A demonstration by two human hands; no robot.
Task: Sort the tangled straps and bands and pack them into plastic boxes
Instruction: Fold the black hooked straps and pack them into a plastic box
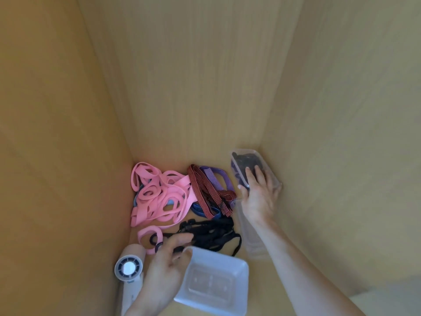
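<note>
no legible text, no labels or brands, no numbers or signs

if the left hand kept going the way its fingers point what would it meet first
Probably the black straps: the left hand points up-right into that tangle and seems to pinch one strand of it.

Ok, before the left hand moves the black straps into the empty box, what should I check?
1. Grip: left hand pinches the black straps: ok.
2. Target: empty plastic box sits open beside that hand: ok.
3. Tangle free of the red-and-black striped strap: cannot tell; they meet at the tangle's far edge.
4. Tangle free of pink: not ok; a pink loop lies against the strap end by the left hand.
5. Other side: right hand presses dark straps down inside the far plastic box: ok.
6. Path: white handheld fan lies on the hand's other side: ok.
</note>
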